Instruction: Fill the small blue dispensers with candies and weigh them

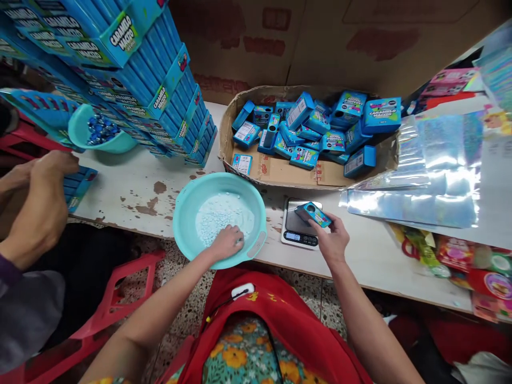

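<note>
My left hand [228, 242] is inside a turquoise plastic basin [182, 208], low at its near right side. Its fingers are curled, and what lies under them is hidden. Small white candies [216, 217] cover part of the basin's bottom. My right hand [334, 237] grips a small blue candy box [315, 214] with a dark round hole in its face. The box is tilted over a small digital scale [301, 238], whose display is lit. Whether the box touches the scale's plate I cannot tell.
Behind the scale, a cut-down cardboard box [276, 162] holds many blue candy boxes. Tall stacks of blue display cartons [160, 90] rise at left. A co-worker's hands [44, 197] work beside a bowl of blue-wrapped sweets [102, 130]. Shiny plastic sheets [448, 160] lie at right.
</note>
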The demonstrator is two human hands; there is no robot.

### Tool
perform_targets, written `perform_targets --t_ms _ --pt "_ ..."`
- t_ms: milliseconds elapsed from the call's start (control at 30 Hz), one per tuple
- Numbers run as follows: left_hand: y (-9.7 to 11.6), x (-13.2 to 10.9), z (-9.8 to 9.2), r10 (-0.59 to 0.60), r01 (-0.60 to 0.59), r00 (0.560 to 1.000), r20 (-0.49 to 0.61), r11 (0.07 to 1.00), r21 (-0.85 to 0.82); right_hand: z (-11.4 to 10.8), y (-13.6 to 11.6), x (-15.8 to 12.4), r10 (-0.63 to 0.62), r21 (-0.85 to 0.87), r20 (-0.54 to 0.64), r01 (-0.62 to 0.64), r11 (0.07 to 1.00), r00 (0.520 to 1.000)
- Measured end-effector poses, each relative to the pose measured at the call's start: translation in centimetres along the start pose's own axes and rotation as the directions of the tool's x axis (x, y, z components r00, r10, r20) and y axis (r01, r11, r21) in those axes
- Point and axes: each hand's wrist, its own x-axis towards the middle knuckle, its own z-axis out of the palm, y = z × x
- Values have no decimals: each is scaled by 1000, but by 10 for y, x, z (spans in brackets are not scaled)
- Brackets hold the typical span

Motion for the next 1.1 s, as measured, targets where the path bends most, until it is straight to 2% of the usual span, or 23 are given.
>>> perform_targets --t_ms 67,133,200,267,333,400,433,467,500,533,567,633,667,700,733,800,900,1000,1100 --pt "-15 -9 -9 -14 10 997 -69 999 -49 -1 0 4 3 7 5 -3 1000 1000" --pt "-25 -7 -19 -133 127 974 -183 991 -48 -5 -6 5 -21 -12 18 22 1000 1000" --pt "-28 2 -23 -262 267 936 -236 964 -9 -11 -19 0 -107 -84 -37 104 991 994" --pt "-24 8 -21 -312 322 932 -184 947 24 -16 -35 -13 -229 -173 -119 207 963 966" --pt "-18 5 -17 -278 281 957 -81 960 24 -16 -52 -32 -304 -201 -130 275 940 944" --pt "-14 -8 -14 -207 207 978 6 978 -26 -8 -66 -53 -278 -129 -56 269 954 959" --pt "-15 -16 -14 -185 185 983 18 981 -57 -1 -72 -63 -219 -59 10 219 974 976" --pt "-17 -24 -15 -186 186 983 6 979 -78 7 -76 -72 -128 23 100 126 992 987" --pt "-21 -31 -17 -217 214 976 -27 973 -85 16 -80 -81 -15 104 222 -8 995 975" --pt "-25 -36 -19 -274 268 959 -69 960 -76 25 -83 -89 100 163 371 -171 972 923" --pt "-28 -39 -20 -346 342 932 -108 938 -55 33 -86 -95 195 185 531 -337 923 825" --pt "-29 -37 -19 -496 499 858 -137 866 -12 48 -88 -107 287 138 773 -591 795 566" --pt "-26 -32 -16 -555 559 823 -123 829 0 54 -88 -111 300 103 834 -665 740 463" --pt "-20 -27 -11 -599 602 795 -99 799 1 58 -88 -115 310 83 861 -714 695 402" --pt "-13 -21 -6 -624 626 778 -72 780 -8 61 -87 -118 322 81 868 -748 659 378" --pt "5 -9 5 -619 618 785 -18 785 -54 65 -86 -122 348 106 855 -788 607 384" --pt "27 9 14 -548 547 835 47 817 -183 66 -86 -125 359 146 839 -805 575 408" --pt "35 23 15 -466 468 880 90 821 -328 65 -87 -126 360 160 833 -806 570 420" --pt "36 31 15 -470 455 879 77 781 -428 66 -86 -127 361 166 830 -806 568 425"
